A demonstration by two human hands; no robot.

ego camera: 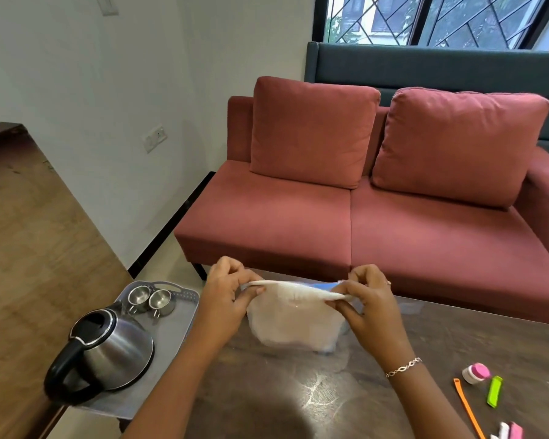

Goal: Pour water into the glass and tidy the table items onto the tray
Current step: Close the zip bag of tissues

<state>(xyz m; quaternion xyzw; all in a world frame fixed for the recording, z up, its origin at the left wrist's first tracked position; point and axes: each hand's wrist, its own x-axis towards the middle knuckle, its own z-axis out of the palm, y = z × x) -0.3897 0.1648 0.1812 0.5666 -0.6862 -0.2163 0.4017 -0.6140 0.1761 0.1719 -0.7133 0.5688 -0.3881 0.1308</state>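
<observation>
A clear plastic zip bag (293, 321) with white contents stands on the brown table (298, 391). My left hand (227, 299) pinches the left end of its top edge. At the right end of that edge my right hand (366, 302) pinches too, and the top is stretched between them. A grey tray (181, 315) lies at the table's left edge. On it stand a steel kettle (108, 346) with a black handle and two small steel cups (139, 295) (160, 300).
At the table's right lie a small white bottle with a pink cap (476, 372), a green clip (495, 391), an orange strip (468, 407) and pink-white clips (509, 431). A red sofa (362, 217) stands beyond the table. A wooden counter (23, 232) runs along the left.
</observation>
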